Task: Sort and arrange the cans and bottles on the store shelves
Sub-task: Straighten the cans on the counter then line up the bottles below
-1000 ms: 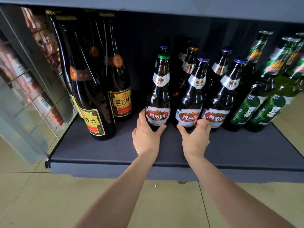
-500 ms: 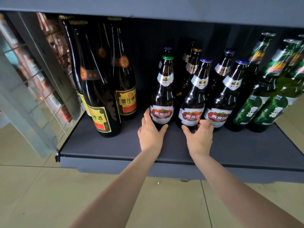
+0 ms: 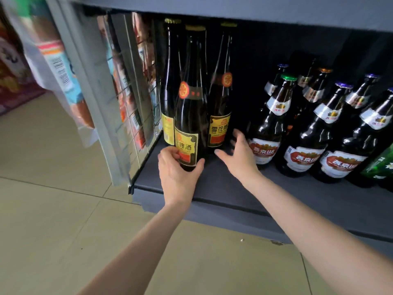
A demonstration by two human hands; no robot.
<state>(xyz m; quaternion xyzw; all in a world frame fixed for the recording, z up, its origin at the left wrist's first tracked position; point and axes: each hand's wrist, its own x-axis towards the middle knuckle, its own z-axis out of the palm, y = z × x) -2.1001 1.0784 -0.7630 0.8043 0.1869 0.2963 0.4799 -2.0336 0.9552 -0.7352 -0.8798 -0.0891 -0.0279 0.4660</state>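
**Left hand on the front tall bottle at the shelf's left end**

The left hand [image 3: 177,169] grips the base of the front tall bottle [image 3: 190,116], thumb on the right side of the glass and fingers curled round the left, over the lower edge of its yellow label. This bottle stands upright on the dark shelf [image 3: 223,188], near the front-left corner, closer to the front edge than any other tall bottle.

Two more tall bottles stand behind it. One [image 3: 169,92] is just behind and to the left, close to the shelf's left edge, partly hidden. The other [image 3: 221,103] stands behind and to the right, its yellow label facing forward.

The right hand [image 3: 240,155] is released: its fingers are spread and loosely bent, holding nothing. It hangs over the shelf in the gap between the tall bottles and the brown bottles, its fingertips near the base of the right-hand tall bottle. Whether they touch the glass cannot be told, since the hand is blurred.

The brown bottles, with red and white labels, fill the middle of the shelf toward the right. The nearest, with a green cap [image 3: 274,124], stands just beside the right hand. Two with blue caps [image 3: 314,141] [image 3: 357,150] follow in the front row, and others stand behind them. A green bottle [image 3: 380,167] shows at the right edge of the view.

A wire grid panel [image 3: 136,99] closes the shelf's left end, with blurred packets behind it. Beige floor tiles [image 3: 53,209] lie below.
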